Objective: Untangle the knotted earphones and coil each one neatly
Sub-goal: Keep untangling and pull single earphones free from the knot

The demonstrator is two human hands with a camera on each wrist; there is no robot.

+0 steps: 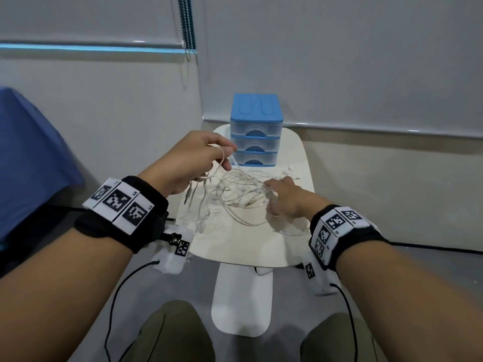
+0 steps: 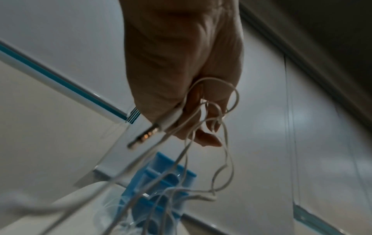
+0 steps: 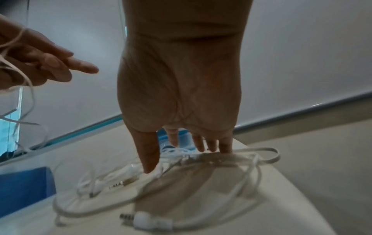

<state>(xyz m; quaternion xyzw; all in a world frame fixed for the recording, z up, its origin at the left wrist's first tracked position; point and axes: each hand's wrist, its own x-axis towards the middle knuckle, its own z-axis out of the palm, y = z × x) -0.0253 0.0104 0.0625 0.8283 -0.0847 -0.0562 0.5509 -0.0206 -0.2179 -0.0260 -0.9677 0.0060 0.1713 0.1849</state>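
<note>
Left hand (image 1: 192, 159) raised above the surface (image 1: 300, 158), fingers curled around several white earphone cords (image 2: 203, 130), holding them up, with one jack plug (image 2: 149, 133) sticking out beneath the grip. Right hand (image 1: 283, 197) lying low over the right part of the tangle, fingers straight and spread, fingertips (image 3: 149, 167) pressing the cords down against the surface; nothing gripped there. Tangled earphones (image 1: 240, 192) lying in a loose white knot in the middle of the surface, strands stretching up from it to the left hand, other loops trailing toward the near edge. Another plug (image 3: 141, 220) resting on the surface near the right wrist, at the near side. One earbud (image 1: 289, 167) lying at the far right of the tangle, just beside the drawers. Small blue-topped drawer unit (image 1: 254, 129) with three clear drawers standing at the far end of the surface, beyond both hands. Blue cloth (image 1: 31, 158) showing at the far left.
</note>
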